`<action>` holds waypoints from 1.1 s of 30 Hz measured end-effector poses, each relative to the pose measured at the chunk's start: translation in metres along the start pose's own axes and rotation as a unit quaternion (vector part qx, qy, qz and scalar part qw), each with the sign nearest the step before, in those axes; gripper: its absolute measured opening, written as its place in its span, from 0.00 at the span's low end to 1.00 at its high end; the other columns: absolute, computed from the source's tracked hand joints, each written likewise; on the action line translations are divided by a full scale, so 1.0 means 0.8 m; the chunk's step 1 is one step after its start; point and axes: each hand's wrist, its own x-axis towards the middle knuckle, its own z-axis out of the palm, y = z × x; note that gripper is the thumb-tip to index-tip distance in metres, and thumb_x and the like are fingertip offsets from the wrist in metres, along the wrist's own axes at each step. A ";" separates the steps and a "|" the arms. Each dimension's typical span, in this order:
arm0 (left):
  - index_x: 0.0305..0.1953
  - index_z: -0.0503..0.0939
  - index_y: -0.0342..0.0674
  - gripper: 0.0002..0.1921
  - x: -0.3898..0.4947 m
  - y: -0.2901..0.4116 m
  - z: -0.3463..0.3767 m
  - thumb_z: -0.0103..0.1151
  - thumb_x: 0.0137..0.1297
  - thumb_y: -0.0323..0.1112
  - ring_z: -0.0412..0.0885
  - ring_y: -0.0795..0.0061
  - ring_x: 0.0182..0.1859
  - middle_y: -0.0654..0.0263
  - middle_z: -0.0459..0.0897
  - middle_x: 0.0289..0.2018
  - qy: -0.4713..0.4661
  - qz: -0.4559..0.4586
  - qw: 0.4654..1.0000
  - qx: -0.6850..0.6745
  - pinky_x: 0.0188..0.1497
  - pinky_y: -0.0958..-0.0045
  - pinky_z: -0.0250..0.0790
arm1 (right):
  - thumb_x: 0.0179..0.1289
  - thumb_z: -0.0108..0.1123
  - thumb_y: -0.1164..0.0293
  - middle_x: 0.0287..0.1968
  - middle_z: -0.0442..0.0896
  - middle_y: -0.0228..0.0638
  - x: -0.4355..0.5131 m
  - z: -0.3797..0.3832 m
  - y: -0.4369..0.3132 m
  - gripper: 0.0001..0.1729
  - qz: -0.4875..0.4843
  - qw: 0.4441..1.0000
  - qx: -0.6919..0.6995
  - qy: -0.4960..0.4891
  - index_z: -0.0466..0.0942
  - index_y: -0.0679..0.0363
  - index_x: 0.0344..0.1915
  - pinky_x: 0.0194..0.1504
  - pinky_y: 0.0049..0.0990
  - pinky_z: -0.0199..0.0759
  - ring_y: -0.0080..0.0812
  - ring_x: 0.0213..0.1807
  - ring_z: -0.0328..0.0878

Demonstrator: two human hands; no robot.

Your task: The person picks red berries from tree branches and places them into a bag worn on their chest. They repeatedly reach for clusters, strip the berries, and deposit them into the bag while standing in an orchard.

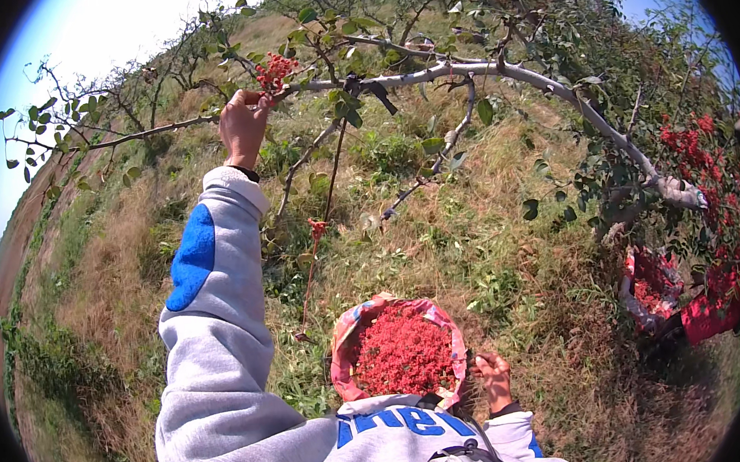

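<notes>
High in front of me my left hand (244,127) reaches up to a thorny branch (410,77). Its thumb and fingers are pinched at the base of a red berry cluster (276,72), which looks like Sichuan pepper. Below, against my front, a bag with a pink patterned rim (344,370) stands open. It is filled with picked red berries (402,352) and a few leaves. Just right of that rim is my right hand (493,376), fingers curled near a small dark piece; whether it grips anything is unclear.
A stick or cord (334,175) hangs from the branch, tied there with dark cloth (380,94). At right, berry-laden twigs (696,150) overhang a second bag of berries (651,287), beside a person's red sleeve or clothing (709,316). Dry grass (123,237) covers the slope.
</notes>
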 end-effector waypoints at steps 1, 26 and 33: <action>0.29 0.77 0.38 0.12 0.001 -0.007 0.003 0.58 0.50 0.40 0.76 0.73 0.23 0.63 0.79 0.22 -0.012 -0.028 0.999 -0.031 0.25 0.73 0.65 | 0.55 0.54 0.72 0.30 0.76 0.33 -0.001 0.001 -0.001 0.09 -0.008 1.000 -0.010 -0.004 0.71 0.64 0.36 0.26 0.19 0.69 0.22 0.23 0.74; 0.32 0.70 0.35 0.07 -0.035 0.044 -0.031 0.56 0.53 0.29 0.76 0.81 0.31 0.66 0.77 0.28 -0.013 -0.128 0.846 -0.517 0.34 0.82 0.66 | 0.57 0.53 0.73 0.28 0.77 0.32 0.002 0.021 -0.011 0.08 0.052 0.997 -0.013 -0.057 0.72 0.65 0.35 0.27 0.19 0.69 0.22 0.24 0.74; 0.35 0.70 0.36 0.06 -0.158 0.112 -0.077 0.53 0.56 0.26 0.76 0.77 0.37 0.64 0.77 0.33 -0.228 -0.221 0.695 -0.645 0.42 0.76 0.68 | 0.57 0.53 0.73 0.30 0.78 0.34 -0.003 0.099 -0.118 0.09 -0.013 0.984 0.029 -0.178 0.73 0.67 0.36 0.32 0.21 0.70 0.23 0.30 0.75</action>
